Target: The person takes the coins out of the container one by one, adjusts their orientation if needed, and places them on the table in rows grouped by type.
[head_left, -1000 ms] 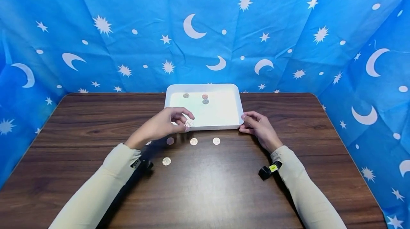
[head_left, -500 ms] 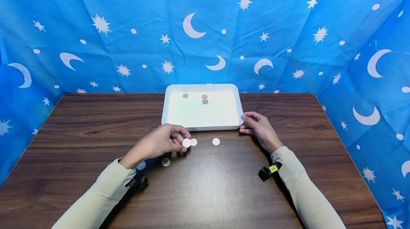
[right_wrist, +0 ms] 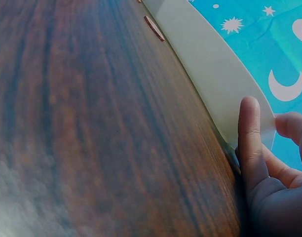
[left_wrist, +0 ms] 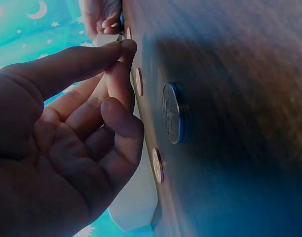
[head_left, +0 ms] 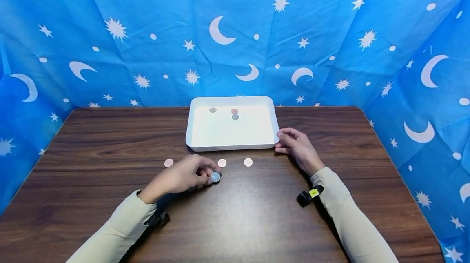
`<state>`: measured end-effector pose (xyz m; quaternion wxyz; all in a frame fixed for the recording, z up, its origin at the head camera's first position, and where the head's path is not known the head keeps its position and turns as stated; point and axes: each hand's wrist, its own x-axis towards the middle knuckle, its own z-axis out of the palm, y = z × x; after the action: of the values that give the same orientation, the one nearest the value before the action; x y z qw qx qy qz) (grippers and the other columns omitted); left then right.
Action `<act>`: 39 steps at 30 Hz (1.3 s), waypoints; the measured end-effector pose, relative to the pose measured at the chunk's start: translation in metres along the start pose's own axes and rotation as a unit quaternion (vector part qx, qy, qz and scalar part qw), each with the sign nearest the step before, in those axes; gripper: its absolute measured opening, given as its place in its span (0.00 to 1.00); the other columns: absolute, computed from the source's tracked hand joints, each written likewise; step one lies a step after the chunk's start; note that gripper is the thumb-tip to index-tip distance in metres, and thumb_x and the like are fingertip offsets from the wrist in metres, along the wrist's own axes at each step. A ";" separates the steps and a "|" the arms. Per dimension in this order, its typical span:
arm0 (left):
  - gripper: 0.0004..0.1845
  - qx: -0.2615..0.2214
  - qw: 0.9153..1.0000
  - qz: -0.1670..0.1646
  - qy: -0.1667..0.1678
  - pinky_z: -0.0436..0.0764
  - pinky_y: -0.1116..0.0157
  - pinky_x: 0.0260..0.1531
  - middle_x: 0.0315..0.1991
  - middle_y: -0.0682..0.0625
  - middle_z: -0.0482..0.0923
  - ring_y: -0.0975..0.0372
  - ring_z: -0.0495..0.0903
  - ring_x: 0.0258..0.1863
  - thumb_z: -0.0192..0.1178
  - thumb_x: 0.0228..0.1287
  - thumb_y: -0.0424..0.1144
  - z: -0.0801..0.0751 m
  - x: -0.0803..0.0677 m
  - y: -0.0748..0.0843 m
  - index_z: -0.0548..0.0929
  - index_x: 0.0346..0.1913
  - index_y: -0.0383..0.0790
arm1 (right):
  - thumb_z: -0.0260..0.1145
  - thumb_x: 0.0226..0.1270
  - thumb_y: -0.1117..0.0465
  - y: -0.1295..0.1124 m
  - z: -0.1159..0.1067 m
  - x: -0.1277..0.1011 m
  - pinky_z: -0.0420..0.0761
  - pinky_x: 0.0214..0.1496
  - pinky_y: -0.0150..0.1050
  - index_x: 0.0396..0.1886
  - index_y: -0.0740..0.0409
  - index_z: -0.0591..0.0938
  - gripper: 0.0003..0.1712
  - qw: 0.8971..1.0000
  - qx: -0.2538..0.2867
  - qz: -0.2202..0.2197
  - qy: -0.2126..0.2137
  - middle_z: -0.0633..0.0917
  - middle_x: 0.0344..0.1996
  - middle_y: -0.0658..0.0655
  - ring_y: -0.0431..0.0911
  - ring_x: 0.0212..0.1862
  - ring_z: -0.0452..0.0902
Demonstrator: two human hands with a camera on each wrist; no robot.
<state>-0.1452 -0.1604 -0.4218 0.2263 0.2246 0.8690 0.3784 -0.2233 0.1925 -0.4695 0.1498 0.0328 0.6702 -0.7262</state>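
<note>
My left hand (head_left: 187, 175) pinches a silver coin (head_left: 215, 177) between thumb and forefinger, low over the wooden table in front of the tray. In the left wrist view only a sliver of that coin shows at the fingertips. Beneath the hand lies another, larger-looking silver coin (left_wrist: 173, 113), hidden in the head view. Copper-coloured coins lie in a row: one (head_left: 169, 162) left of the hand, one (head_left: 222, 163) just past its fingertips, one (head_left: 248, 162) farther right. With thumb on the outer wall, my right hand (head_left: 298, 148) grips the white tray (head_left: 235, 148) at its near right corner.
Inside the tray, near its back, are a greyish coin (head_left: 213, 110), a reddish coin (head_left: 234, 111) and a dark coin (head_left: 235, 117). A blue curtain (head_left: 235, 59) with moons and stars rises behind the table (head_left: 249, 222). Black cameras sit on both wrists.
The left hand has come back from the tray's front edge toward me, bringing the pinched coin down over the table. The right hand stays at the tray corner.
</note>
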 end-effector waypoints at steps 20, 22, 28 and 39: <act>0.12 0.074 0.996 0.053 0.008 0.78 0.71 0.35 0.29 0.61 0.79 0.71 0.76 0.32 0.73 0.60 0.25 0.011 0.001 -0.004 0.91 0.44 0.43 | 0.62 0.82 0.61 0.000 0.001 0.000 0.87 0.46 0.35 0.65 0.70 0.75 0.21 1.000 0.005 -0.008 -0.009 0.80 0.46 0.59 0.41 0.38 0.85; 0.13 0.085 0.994 0.061 0.012 0.78 0.71 0.35 0.29 0.61 0.79 0.70 0.76 0.32 0.73 0.59 0.25 0.012 0.002 -0.003 0.91 0.43 0.44 | 0.62 0.82 0.61 0.000 0.000 0.000 0.87 0.46 0.35 0.65 0.70 0.74 0.21 1.000 0.005 -0.009 -0.009 0.81 0.46 0.59 0.41 0.38 0.85; 0.13 0.101 0.994 0.043 0.022 0.78 0.70 0.34 0.29 0.61 0.79 0.70 0.76 0.32 0.74 0.57 0.24 0.014 0.002 0.002 0.91 0.41 0.45 | 0.63 0.82 0.60 0.000 -0.001 0.000 0.87 0.47 0.34 0.66 0.70 0.74 0.23 1.000 0.004 -0.008 -0.009 0.80 0.46 0.58 0.41 0.38 0.85; 0.06 0.044 0.995 0.001 0.088 0.80 0.66 0.30 0.31 0.55 0.83 0.64 0.80 0.27 0.66 0.69 0.30 -0.010 -0.005 0.007 0.90 0.45 0.39 | 0.63 0.82 0.60 -0.001 -0.002 0.000 0.87 0.48 0.35 0.67 0.71 0.73 0.24 1.000 0.004 -0.009 -0.012 0.80 0.47 0.59 0.41 0.39 0.86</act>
<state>-0.1453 -0.1640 -0.4089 0.1384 0.2013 0.9009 0.3586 -0.2238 0.1941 -0.4685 0.1509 0.0192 0.6656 -0.7306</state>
